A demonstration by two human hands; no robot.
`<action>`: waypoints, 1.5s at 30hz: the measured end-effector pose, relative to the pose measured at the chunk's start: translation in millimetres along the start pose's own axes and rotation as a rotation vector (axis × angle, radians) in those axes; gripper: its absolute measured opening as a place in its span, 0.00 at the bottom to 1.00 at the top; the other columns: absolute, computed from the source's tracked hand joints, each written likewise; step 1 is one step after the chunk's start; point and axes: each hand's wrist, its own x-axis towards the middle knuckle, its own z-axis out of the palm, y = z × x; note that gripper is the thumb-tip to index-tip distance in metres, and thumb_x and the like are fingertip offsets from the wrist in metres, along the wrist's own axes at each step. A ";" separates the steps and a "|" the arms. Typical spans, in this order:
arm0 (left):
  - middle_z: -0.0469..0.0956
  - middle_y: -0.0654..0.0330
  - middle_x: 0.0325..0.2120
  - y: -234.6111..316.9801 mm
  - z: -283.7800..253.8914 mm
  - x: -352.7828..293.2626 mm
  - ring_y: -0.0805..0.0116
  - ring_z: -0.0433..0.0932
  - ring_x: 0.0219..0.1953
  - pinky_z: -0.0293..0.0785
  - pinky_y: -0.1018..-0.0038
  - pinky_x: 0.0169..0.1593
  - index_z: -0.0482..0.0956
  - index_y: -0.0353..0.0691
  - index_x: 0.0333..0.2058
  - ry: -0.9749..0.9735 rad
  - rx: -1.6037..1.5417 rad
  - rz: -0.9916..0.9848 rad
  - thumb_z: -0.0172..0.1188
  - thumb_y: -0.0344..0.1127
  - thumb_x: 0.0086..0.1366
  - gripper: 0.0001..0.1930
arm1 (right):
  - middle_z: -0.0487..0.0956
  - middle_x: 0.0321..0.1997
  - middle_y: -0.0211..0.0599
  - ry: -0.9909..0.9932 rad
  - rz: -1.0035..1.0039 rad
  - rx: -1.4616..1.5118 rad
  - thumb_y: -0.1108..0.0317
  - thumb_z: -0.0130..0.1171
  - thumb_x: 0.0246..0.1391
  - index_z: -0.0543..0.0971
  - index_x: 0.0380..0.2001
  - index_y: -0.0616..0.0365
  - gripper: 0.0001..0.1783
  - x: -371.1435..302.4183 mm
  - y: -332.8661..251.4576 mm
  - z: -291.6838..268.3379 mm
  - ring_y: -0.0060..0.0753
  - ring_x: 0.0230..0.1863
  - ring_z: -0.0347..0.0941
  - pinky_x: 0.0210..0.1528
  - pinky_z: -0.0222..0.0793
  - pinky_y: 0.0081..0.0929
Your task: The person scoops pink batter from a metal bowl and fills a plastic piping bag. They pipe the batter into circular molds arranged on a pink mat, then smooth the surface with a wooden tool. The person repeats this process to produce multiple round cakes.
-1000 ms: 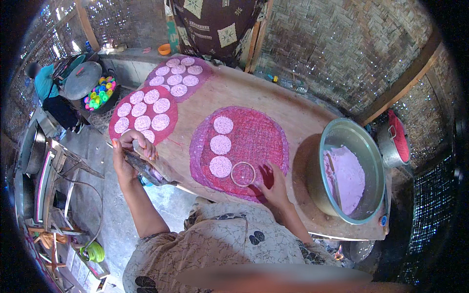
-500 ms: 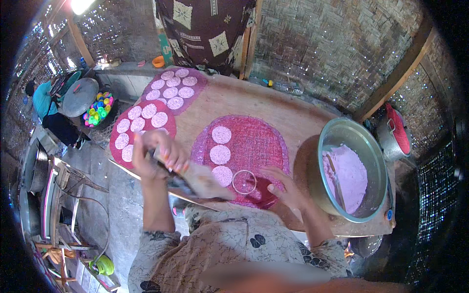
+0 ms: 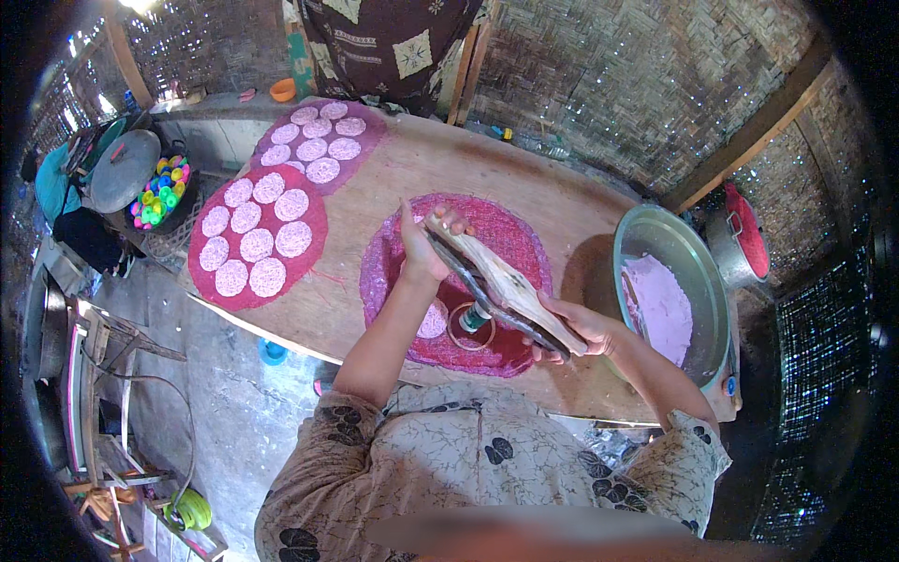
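Both my hands grip a two-handled wooden hand press, a long pale bar above a dark one, tilted across the round red mesh mat. My left hand is closed around its upper-left end. At its lower-right end my right hand is closed too. Beneath the bars a short greenish cylinder of the press hangs over a thin ring on the mat. A pale pink disc lies left of the ring. The press and my left arm hide other parts of the mat.
Two more mats, one red and one purple, carry several pink lacy discs at the table's left. A big green basin of pink dough stands right. Beyond it sits a metal pot. Bright plastic cups fill a container at far left.
My left hand has swung the press rightward, from beside the left mat to over the middle one. My right hand has left the ring and taken hold of the press's other end.
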 end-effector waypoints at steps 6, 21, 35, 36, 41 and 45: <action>0.64 0.68 0.15 1.2 -13.8 -9.0 0.69 0.66 0.22 0.66 0.67 0.38 0.67 0.51 0.21 0.029 0.017 0.041 0.40 0.72 0.66 0.31 | 0.65 0.14 0.26 0.128 0.076 -0.310 0.21 0.24 0.58 0.75 0.31 0.56 0.48 33.1 25.3 -9.8 0.22 0.13 0.59 0.15 0.54 0.24; 0.62 0.68 0.11 -14.0 -38.3 15.6 0.69 0.64 0.17 0.65 0.66 0.34 0.66 0.51 0.17 0.021 -0.014 0.007 0.42 0.72 0.64 0.32 | 0.66 0.10 0.31 0.529 -0.131 -0.618 0.24 0.32 0.59 0.73 0.17 0.61 0.47 24.5 23.9 -3.4 0.27 0.09 0.62 0.12 0.60 0.30; 0.62 0.74 0.11 -14.2 -34.8 22.5 0.78 0.64 0.17 0.65 0.75 0.30 0.66 0.54 0.18 -0.143 -0.083 0.015 0.52 0.60 0.68 0.24 | 0.81 0.34 0.45 -0.064 -0.192 0.158 0.20 0.28 0.56 0.74 0.53 0.64 0.54 17.1 29.1 -21.6 0.34 0.25 0.80 0.27 0.80 0.30; 0.62 0.74 0.11 -12.9 -39.0 25.9 0.78 0.64 0.17 0.65 0.75 0.30 0.66 0.54 0.19 -0.160 -0.116 0.015 0.52 0.60 0.68 0.24 | 0.82 0.40 0.49 -0.122 -0.191 0.260 0.20 0.27 0.55 0.69 0.61 0.63 0.56 27.0 35.3 -30.0 0.38 0.29 0.82 0.30 0.83 0.32; 0.64 0.74 0.13 -16.7 -54.8 35.7 0.77 0.65 0.18 0.65 0.74 0.31 0.67 0.52 0.20 -0.160 -0.185 0.036 0.53 0.54 0.69 0.21 | 0.81 0.36 0.48 -0.418 -0.442 0.636 0.27 0.32 0.59 0.69 0.62 0.60 0.48 85.6 38.3 -2.4 0.37 0.23 0.79 0.26 0.78 0.29; 0.64 0.74 0.14 -13.1 -71.9 43.0 0.76 0.65 0.18 0.66 0.73 0.31 0.68 0.51 0.21 -0.170 -0.153 0.132 0.54 0.51 0.69 0.19 | 0.79 0.31 0.43 -0.364 -0.384 0.566 0.36 0.36 0.64 0.70 0.61 0.58 0.40 108.3 52.4 -15.4 0.33 0.19 0.74 0.21 0.72 0.26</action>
